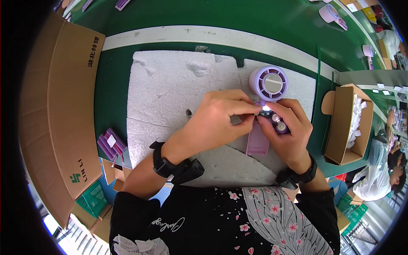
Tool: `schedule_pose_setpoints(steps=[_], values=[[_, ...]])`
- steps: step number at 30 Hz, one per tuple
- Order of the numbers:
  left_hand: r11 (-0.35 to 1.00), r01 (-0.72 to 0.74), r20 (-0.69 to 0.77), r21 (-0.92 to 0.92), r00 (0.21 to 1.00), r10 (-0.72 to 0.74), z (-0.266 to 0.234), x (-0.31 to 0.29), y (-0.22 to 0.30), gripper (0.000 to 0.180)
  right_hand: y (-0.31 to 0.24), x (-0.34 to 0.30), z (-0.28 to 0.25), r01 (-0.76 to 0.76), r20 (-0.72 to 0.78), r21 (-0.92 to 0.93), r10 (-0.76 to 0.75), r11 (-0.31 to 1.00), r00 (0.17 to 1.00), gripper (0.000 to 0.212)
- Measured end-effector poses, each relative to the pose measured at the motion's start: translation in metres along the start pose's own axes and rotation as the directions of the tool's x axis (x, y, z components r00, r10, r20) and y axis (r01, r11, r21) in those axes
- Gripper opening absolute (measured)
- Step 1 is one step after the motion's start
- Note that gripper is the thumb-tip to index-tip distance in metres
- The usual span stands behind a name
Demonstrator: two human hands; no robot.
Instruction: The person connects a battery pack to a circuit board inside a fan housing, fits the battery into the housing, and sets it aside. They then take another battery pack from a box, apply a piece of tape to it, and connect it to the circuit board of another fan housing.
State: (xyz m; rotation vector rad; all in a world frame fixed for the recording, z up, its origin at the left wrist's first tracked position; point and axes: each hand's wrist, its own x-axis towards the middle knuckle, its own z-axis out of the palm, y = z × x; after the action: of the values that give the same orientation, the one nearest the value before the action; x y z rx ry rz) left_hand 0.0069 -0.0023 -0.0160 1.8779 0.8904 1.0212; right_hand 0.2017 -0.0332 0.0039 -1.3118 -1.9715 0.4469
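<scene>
A light-purple handheld fan (256, 83) with a round ringed head and a shiny centre lies on the white foam board (165, 93). Below its head, the handle shell (257, 142) is uncovered on top. My right hand (295, 134) grips a small dark circuit board (266, 113) between thumb and fingers, beside the fan's neck. A bright white spot glows on the board, and round shiny parts sit under that hand. From the left, my left hand (214, 117) pinches at the board's near edge; whatever its fingertips hold is too small to make out.
Purple cylindrical battery cells (111, 142) with wires lie left of the foam. A big cardboard box (72, 114) stands at the left; a smaller carton (335, 127) with white pieces is at the right. Beyond the white rail (212, 35), more fans (329, 13) lie on the green surface.
</scene>
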Motion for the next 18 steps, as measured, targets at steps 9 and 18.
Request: schedule_pose_setpoints(steps=[9, 18], values=[[0.979, 0.187, 0.055, -0.087, 0.982, -0.182, 0.012, -0.002, 0.011, 0.038, -0.009, -0.003, -0.004, -0.09, 0.023, -0.016, 0.09, 0.996, 0.996, 0.028], [0.984, 0.165, 0.049, -0.059, 0.985, -0.163, 0.015, -0.002, 0.014, 0.034, -0.006, -0.003, -0.012, -0.154, 0.079, 0.018, 0.152, 0.988, 0.985, 0.023]])
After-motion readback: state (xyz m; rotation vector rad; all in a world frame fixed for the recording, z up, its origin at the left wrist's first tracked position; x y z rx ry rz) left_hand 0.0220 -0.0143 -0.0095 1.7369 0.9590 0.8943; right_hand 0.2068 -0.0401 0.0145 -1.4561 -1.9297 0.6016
